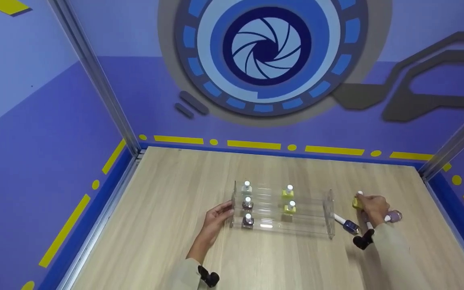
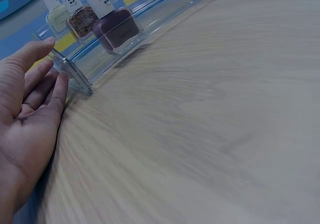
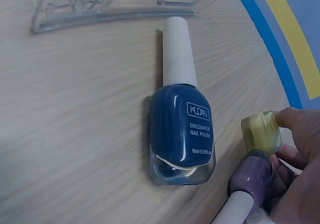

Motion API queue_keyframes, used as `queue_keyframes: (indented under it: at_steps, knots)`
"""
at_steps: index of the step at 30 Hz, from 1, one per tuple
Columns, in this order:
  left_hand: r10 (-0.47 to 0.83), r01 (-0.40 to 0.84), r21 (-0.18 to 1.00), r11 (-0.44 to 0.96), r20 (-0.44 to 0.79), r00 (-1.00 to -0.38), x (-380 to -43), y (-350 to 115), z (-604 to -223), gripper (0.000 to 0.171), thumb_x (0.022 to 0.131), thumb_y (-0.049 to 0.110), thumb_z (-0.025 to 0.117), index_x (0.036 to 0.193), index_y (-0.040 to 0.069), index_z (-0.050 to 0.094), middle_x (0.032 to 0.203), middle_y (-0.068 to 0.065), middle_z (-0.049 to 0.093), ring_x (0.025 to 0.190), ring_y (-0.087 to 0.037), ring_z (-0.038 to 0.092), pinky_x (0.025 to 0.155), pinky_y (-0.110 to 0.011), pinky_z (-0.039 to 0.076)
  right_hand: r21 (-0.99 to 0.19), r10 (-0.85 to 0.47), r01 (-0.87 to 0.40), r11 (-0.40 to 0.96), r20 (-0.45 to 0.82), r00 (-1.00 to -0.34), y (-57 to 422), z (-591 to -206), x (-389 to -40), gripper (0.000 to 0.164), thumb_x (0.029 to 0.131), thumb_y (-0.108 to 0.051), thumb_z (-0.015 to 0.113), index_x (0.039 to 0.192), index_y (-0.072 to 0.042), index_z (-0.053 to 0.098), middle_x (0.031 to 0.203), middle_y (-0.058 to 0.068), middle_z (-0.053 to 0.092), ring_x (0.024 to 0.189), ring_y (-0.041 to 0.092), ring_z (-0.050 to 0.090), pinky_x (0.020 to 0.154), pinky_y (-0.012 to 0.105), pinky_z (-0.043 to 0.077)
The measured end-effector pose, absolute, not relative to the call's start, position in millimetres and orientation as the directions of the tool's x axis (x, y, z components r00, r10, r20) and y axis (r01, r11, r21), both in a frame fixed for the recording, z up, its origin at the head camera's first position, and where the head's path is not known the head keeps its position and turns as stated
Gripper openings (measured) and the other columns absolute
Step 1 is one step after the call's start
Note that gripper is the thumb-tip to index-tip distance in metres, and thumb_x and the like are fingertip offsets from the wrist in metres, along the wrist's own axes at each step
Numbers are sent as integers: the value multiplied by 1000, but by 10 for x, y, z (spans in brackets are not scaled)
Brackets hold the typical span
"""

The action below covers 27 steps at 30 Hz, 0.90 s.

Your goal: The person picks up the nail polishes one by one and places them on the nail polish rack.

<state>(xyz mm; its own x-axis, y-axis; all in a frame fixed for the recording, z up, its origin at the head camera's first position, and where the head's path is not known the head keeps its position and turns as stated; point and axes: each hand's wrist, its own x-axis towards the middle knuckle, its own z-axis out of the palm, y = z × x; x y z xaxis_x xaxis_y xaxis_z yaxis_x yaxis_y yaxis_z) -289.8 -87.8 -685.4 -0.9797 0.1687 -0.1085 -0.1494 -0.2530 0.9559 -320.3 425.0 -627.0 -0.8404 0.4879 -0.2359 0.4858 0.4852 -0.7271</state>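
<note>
A clear stepped display rack (image 1: 306, 229) stands on the table, bearing several white-capped nail polish bottles. My left hand (image 1: 214, 219) touches its left end panel (image 2: 75, 73), the fingers fairly straight along the outer side and the thumb by the edge. My right hand (image 1: 375, 208) pinches a yellow nail polish bottle (image 3: 262, 132) to the right of the rack. Beneath that hand lies a purple nail polish bottle (image 3: 251, 176), partly hidden. A blue nail polish bottle (image 3: 182, 129) lies by the rack's right end, and a mauve one (image 1: 395, 216) beyond my right hand.
In the rack's left column are a pale green bottle (image 2: 58, 18), a glittery brown one (image 2: 82, 22) and a dark purple one (image 2: 117, 29). Yellow bottles occupy the upper (image 1: 288, 193) and middle (image 1: 290, 209) tiers. Blue printed walls (image 1: 135, 100) enclose the wooden table (image 1: 167, 177).
</note>
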Motion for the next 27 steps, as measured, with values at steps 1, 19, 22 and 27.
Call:
queue_keyframes:
  at_steps: [1, 19, 22, 27]
  knots:
    - [173, -149, 955, -256, -107, -979, -2896, -871, -6853, 52, 97, 15, 71, 141, -6, 54, 145, -21, 56, 122, -10, 59, 104, -20, 53, -729, 479, 488, 480, -247, -842, 4267, -6272, -3198, 62, 99, -38, 58, 127, 17, 58, 95, 26, 68, 71, 21, 62, 51, 27, 54]
    - [161, -147, 966, -214, -114, -980, -2886, -890, -6881, 52, 96, 19, 72, 140, -3, 56, 143, -18, 57, 123, -12, 59, 106, -23, 53, -741, 292, 372, 558, -244, -925, 4349, -6194, -3140, 54, 107, -32, 42, 130, 16, 46, 106, 23, 59, 87, 21, 57, 64, 22, 50]
    - [162, -150, 966, -212, -116, -980, -2894, -881, -6878, 52, 96, 19, 73, 141, -2, 56, 144, -18, 58, 124, -12, 58, 107, -23, 52, -719, 306, 307, 623, -136, -942, 4352, -6208, -3124, 48, 107, -27, 44, 127, 16, 49, 114, 33, 59, 97, 29, 58, 70, 20, 45]
    - [158, -163, 961, -225, -129, -979, -2901, -868, -6858, 53, 96, 18, 72, 142, -2, 55, 144, -19, 57, 122, -11, 59, 107, -22, 52, -746, 322, 282, 603, -96, -942, 4359, -6220, -3073, 43, 107, -19, 47, 132, 15, 51, 116, 33, 60, 85, 11, 55, 68, 15, 44]
